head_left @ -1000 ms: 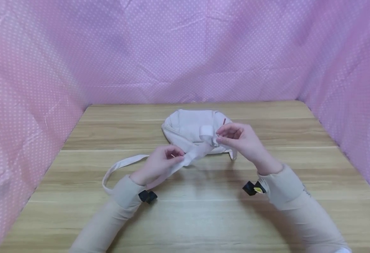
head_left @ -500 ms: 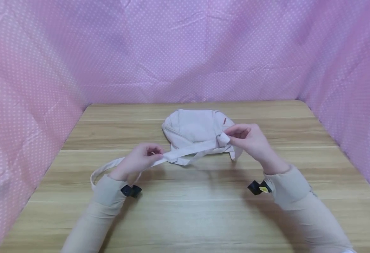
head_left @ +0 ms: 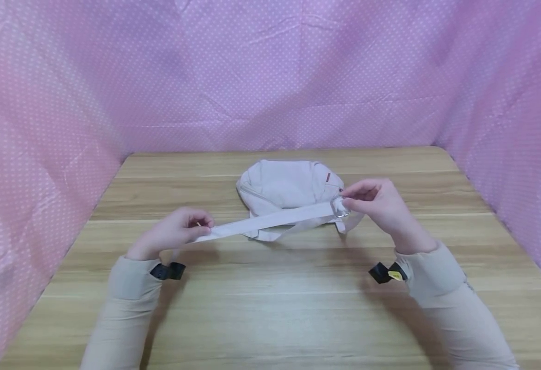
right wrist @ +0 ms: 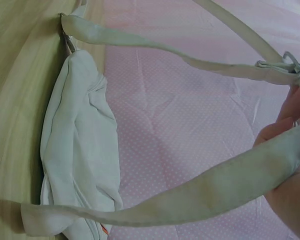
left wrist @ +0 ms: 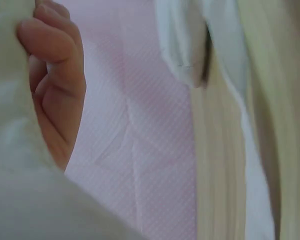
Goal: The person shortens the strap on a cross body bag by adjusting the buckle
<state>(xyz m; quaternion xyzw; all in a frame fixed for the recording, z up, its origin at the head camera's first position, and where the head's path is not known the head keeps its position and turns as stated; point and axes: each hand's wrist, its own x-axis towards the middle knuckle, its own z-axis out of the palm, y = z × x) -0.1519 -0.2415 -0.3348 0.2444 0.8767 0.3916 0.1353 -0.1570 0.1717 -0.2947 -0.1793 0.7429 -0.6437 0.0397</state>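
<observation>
A white bag (head_left: pixel 284 182) with a zipper and a small red tag lies on the wooden table (head_left: pixel 270 308). Its strap (head_left: pixel 270 220) is stretched taut between both hands, raised in front of the bag. My left hand (head_left: pixel 170 232) pinches the strap between thumb and fingers at the left. At the other end, my right hand (head_left: pixel 381 208) pinches the strap right beside a metal buckle (head_left: pixel 339 206). In the right wrist view, strap lengths run from the bag (right wrist: pixel 80 130) up to the buckle (right wrist: pixel 296 67) and the right hand (right wrist: pixel 292 195). The left fingertips are hidden in the left wrist view.
Pink dotted cloth (head_left: pixel 279 77) hangs behind the table and along both sides. A lower strap loop (head_left: pixel 267 236) with a metal ring lies at the bag's front edge.
My left hand has moved left along the strap, pulling it from slack to straight. My right hand has shifted slightly right with the buckle. The bag stays in place.
</observation>
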